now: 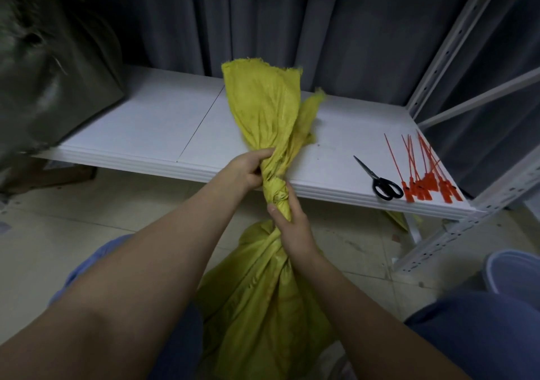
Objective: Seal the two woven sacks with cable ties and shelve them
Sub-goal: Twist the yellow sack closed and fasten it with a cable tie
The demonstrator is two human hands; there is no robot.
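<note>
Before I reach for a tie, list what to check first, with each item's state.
1. Yellow sack neck twisted shut: ok.
2. Left grip holding above the twist: ok.
3. Right grip holding below it: ok.
4. Red cable ties on the shelf, to the right: ok.
5. Tie on the neck: not ok, none seen.
6. A free grip for the tie: not ok, both busy.

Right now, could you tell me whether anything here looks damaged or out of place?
Little stands out. The yellow sack's top edge is ragged and frayed above the twisted neck, which the left hand and right hand grip. The red cable ties lie fanned by the shelf's front corner, beside the scissors.
</note>
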